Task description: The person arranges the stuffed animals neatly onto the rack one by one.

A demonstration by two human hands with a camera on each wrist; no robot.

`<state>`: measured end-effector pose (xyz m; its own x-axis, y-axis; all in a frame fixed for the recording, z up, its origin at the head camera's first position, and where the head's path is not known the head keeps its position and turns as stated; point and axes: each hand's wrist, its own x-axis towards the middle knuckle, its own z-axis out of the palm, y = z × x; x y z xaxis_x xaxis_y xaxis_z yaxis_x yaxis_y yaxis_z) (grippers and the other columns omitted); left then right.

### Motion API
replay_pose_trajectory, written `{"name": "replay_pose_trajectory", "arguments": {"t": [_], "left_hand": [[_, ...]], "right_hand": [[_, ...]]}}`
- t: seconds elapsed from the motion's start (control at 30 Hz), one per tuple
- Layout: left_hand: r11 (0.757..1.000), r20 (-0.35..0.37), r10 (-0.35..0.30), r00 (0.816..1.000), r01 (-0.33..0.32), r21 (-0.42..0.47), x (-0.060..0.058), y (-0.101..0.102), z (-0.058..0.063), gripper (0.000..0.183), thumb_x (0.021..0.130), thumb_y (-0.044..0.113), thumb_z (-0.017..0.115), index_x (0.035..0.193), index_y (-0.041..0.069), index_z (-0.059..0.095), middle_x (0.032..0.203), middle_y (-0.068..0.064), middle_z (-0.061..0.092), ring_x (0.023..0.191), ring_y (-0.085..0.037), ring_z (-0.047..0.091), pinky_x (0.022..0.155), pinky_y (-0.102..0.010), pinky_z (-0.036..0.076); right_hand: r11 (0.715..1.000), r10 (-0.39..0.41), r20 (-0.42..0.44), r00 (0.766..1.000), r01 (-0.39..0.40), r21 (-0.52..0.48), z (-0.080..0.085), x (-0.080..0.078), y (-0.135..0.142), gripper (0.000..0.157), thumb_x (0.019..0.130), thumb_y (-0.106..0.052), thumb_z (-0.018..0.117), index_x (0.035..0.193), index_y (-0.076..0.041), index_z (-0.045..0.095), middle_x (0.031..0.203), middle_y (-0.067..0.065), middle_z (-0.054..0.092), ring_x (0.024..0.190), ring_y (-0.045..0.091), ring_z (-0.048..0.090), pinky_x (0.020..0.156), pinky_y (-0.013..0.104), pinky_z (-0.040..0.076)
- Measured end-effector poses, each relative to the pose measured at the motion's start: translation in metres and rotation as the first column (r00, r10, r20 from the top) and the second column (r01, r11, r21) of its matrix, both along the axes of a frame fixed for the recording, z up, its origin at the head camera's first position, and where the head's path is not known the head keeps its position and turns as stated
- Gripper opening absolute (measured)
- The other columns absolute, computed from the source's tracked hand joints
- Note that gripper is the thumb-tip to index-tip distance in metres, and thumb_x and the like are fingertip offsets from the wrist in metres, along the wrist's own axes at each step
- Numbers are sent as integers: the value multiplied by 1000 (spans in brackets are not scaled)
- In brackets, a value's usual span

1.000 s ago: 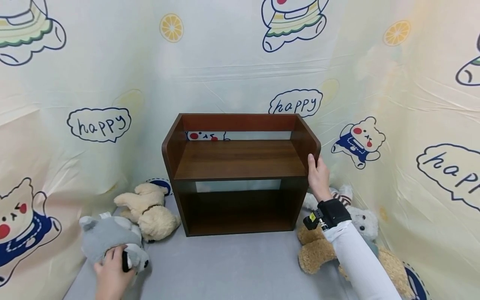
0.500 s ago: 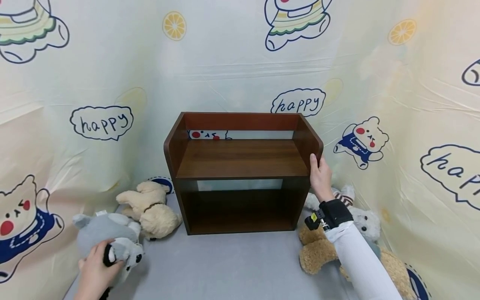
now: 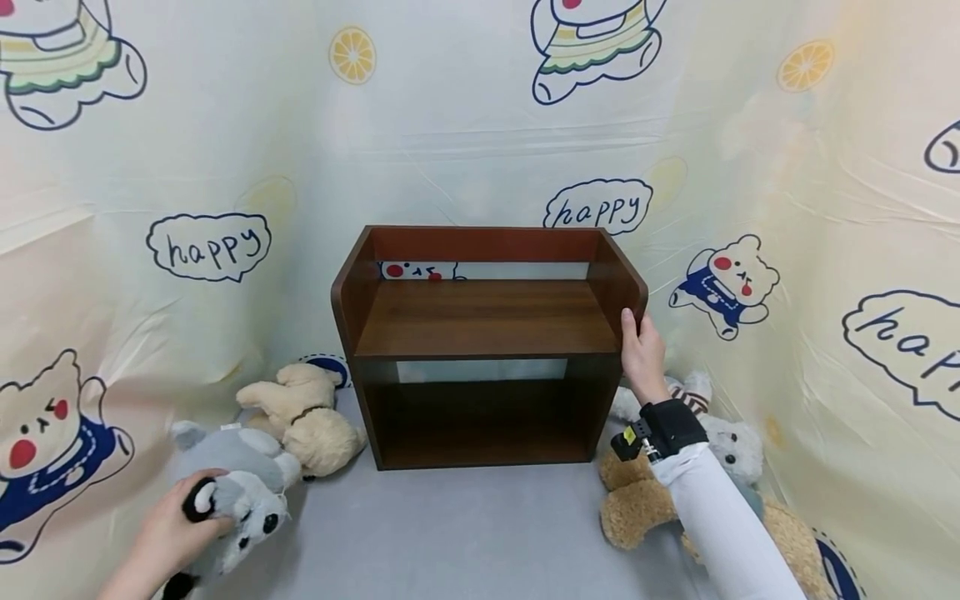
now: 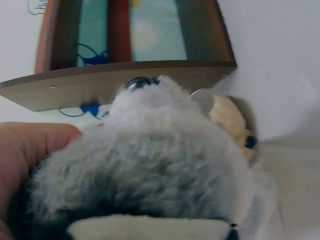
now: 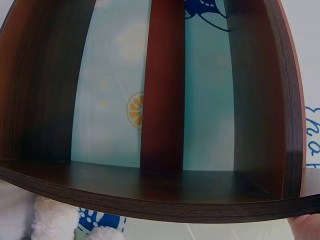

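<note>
At the lower left of the head view, my left hand (image 3: 168,529) grips a grey-and-white plush toy (image 3: 251,508) by its head, beside a black-and-white ear. The toy's face with dark eyes points to the front right, and its pale grey body lies behind. Its fur (image 4: 155,160) fills much of the left wrist view, with my thumb at the left. My right hand (image 3: 643,358) holds the right side panel of a brown two-tier wooden shelf (image 3: 487,321), thumb on the front edge. The hand's remaining fingers are hidden behind the panel. Both tiers are bare.
A cream plush toy (image 3: 315,429) lies left of the shelf, behind the grey one. Right of the shelf, under my right arm, are a tan plush toy (image 3: 633,508) and a whitish one (image 3: 735,446). A printed curtain (image 3: 450,150) hangs behind the grey surface (image 3: 450,533).
My left hand has shifted left and slightly up around the plush toy's head, and the toy's face has turned more into view. My right hand stays on the shelf's side.
</note>
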<state>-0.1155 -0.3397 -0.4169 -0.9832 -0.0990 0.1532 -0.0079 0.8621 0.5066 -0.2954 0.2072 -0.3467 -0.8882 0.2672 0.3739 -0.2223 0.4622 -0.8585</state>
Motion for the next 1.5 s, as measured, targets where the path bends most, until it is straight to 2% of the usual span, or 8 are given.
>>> {"name": "replay_pose_trajectory", "arguments": {"t": [0.1, 0.27, 0.57, 0.9, 1.07, 1.13, 1.3, 1.5], "left_hand": [[999, 73, -31, 997, 31, -3, 0, 0, 9, 56, 64, 13, 75, 112, -6, 53, 107, -37, 52, 93, -48, 52, 70, -50, 43], [999, 142, -48, 989, 50, -9, -2, 3, 20, 56, 62, 14, 72, 113, -3, 55, 105, -32, 56, 88, -37, 56, 65, -39, 42], [997, 245, -79, 966, 76, 22, -8, 12, 33, 60, 63, 17, 68, 119, -2, 53, 110, -31, 55, 90, -33, 54, 67, -35, 42], [994, 257, -112, 960, 107, 31, -11, 22, 42, 53, 66, 17, 71, 113, -2, 57, 98, -24, 60, 82, -24, 55, 66, -35, 43], [981, 186, -190, 964, 182, 62, -11, 26, 43, 52, 66, 14, 73, 113, -2, 57, 95, -17, 62, 79, -19, 53, 63, -29, 43], [981, 179, -195, 964, 186, 62, -12, 28, 44, 53, 66, 14, 73, 113, -2, 56, 94, -15, 62, 78, -18, 54, 63, -28, 44], [982, 207, -187, 960, 181, 48, -15, 32, 46, 58, 68, 17, 72, 115, -9, 50, 93, -16, 61, 79, -19, 55, 64, -30, 45], [965, 196, -258, 946, 242, 100, -19, 40, 50, 56, 70, 13, 69, 112, -14, 45, 95, -15, 61, 82, -19, 55, 64, -28, 45]], "right_hand": [[1000, 5, 0, 1000, -5, 3, 0, 0, 0, 52, 98, -41, 33, 128, -1, 44, 131, 21, 47, 118, 34, 45, 99, 49, 33], [1000, 6, 3, 1000, -6, 3, -1, 0, 0, 53, 97, -42, 33, 131, -3, 42, 132, 20, 47, 119, 34, 44, 100, 49, 32], [1000, 1, 3, 1000, -1, 4, -1, 0, 0, 52, 97, -42, 33, 131, -3, 43, 132, 19, 47, 119, 34, 44, 99, 49, 33], [1000, 6, 8, 1000, -6, 2, -2, -1, 1, 54, 97, -45, 33, 135, -7, 40, 135, 17, 45, 121, 32, 44, 100, 49, 32], [1000, 0, -6, 1000, 0, 9, -2, 0, 1, 53, 97, -44, 33, 134, -7, 40, 134, 17, 46, 120, 32, 44, 99, 48, 33], [1000, 1, -10, 1000, -1, 12, -2, 0, 0, 52, 97, -43, 33, 133, -5, 41, 133, 18, 46, 120, 33, 45, 99, 49, 33], [1000, 5, -24, 1000, -4, 22, -2, -1, -1, 51, 98, -40, 33, 131, -2, 42, 131, 21, 47, 118, 35, 45, 99, 49, 33], [1000, 1, -32, 999, 0, 21, -2, -1, -1, 50, 98, -39, 34, 130, -2, 43, 131, 20, 47, 117, 34, 45, 99, 48, 33]]}}
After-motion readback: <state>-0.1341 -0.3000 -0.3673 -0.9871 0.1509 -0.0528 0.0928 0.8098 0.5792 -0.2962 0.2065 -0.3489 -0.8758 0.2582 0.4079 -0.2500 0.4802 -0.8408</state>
